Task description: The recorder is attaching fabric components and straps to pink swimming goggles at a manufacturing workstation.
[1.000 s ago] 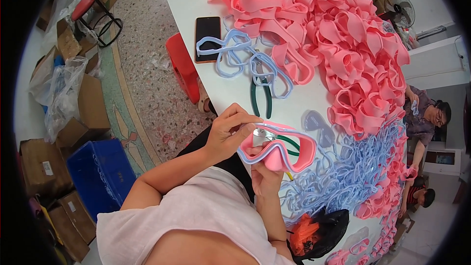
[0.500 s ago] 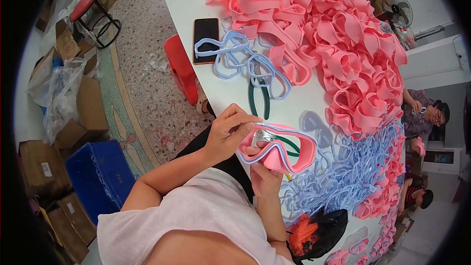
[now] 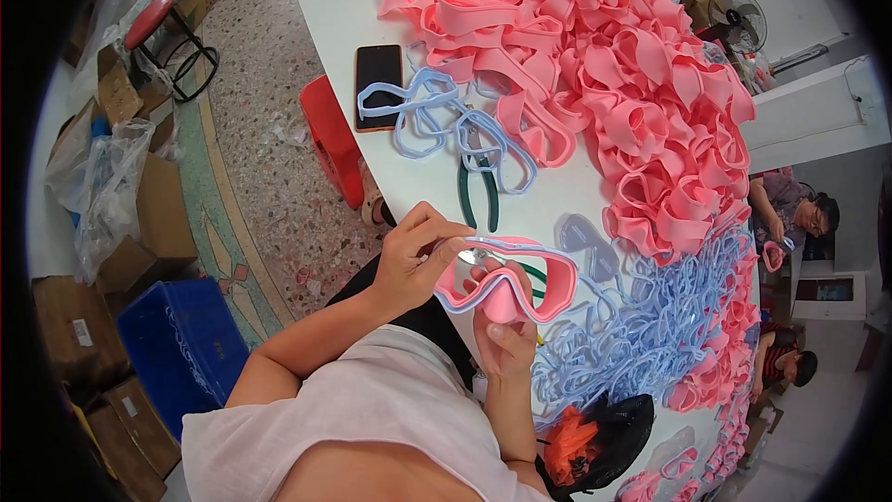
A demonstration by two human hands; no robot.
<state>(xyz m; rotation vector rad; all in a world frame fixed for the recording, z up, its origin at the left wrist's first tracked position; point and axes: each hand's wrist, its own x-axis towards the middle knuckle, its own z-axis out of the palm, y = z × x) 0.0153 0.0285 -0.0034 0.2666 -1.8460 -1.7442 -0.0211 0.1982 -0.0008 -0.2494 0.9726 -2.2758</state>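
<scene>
Over the table's near edge I hold a pink diving mask frame with a pale blue rim and a moulded nose pocket. My left hand pinches its upper left edge between thumb and fingertips. From below, my right hand grips it, with fingers behind the nose part and the thumb in front. Through the mask's opening show green handles and a metal head of a tool, partly hidden. Beyond it lie green-handled pliers, partly under several loose pale blue frames.
A black phone lies near the table's left edge. Pink mask skirts form a big heap, with a pile of pale blue frames at right. A black bag sits nearby. On the floor are a red stool and blue crate. Co-workers sit at right.
The mask has shifted slightly left and tilted a little in my hands. My right fingers have moved upward behind the nose part. The whole view has also shifted slightly.
</scene>
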